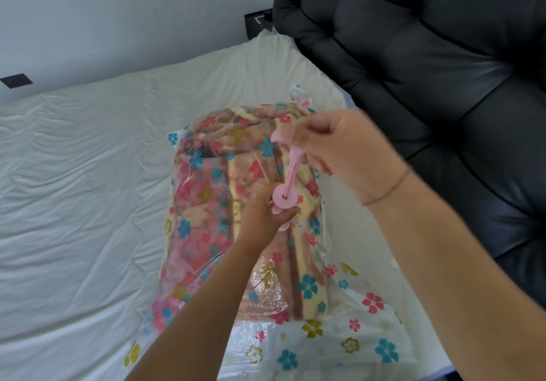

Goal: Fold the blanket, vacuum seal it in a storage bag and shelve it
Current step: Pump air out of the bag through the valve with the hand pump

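Observation:
A folded blanket [212, 203] in pink, cream and brown lies inside a clear storage bag [348, 342] printed with coloured flowers, flat on the bed. A pink hand pump [283, 196] stands upright on the bag near its middle. My left hand [263, 218] grips the pump's barrel just under its round top flange. My right hand [336, 147] grips the T-shaped handle, with the plunger rod pulled up out of the barrel. The pump's foot and the bag's valve are hidden behind my left hand.
The bed carries a wrinkled cream sheet [74, 188] with broad open surface to the left. A dark tufted headboard [428, 56] rises on the right. White wall behind has a black socket plate [16, 80] and a black panel [260, 23].

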